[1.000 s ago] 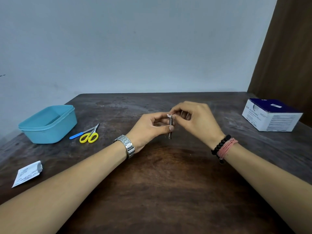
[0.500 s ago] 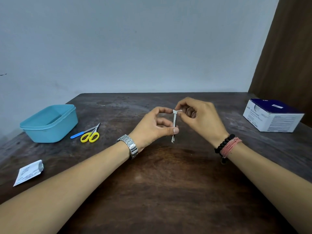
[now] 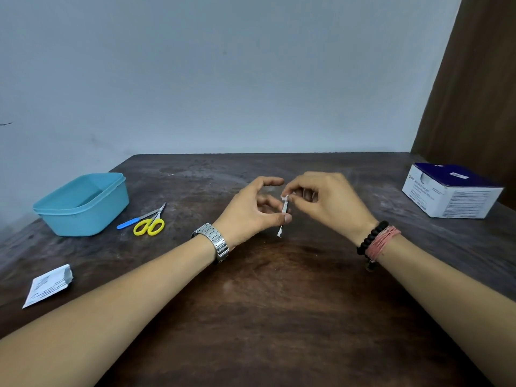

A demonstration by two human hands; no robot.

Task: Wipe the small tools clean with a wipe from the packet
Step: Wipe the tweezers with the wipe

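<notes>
A slim metal tool (image 3: 282, 219), like tweezers, stands nearly upright above the middle of the dark wooden table (image 3: 265, 317). My left hand (image 3: 251, 212) pinches its middle between thumb and a finger, with the index finger lifted above. My right hand (image 3: 326, 202) pinches a small white wipe (image 3: 285, 197) around the tool's upper end. Yellow-handled scissors (image 3: 150, 223) and a blue-handled tool (image 3: 131, 222) lie on the table at the left. An opened white wipe packet (image 3: 47, 284) lies near the left front.
A light blue plastic tub (image 3: 83, 203) stands at the left, just behind the scissors. A white and navy box of swabs (image 3: 452, 191) sits at the far right. A grey wall rises behind the table, with a brown panel at the right.
The wipe in my right hand has slid up from the tool's middle to its top end. My left index finger has lifted off, and the tool's lower tip now shows below my thumb.
</notes>
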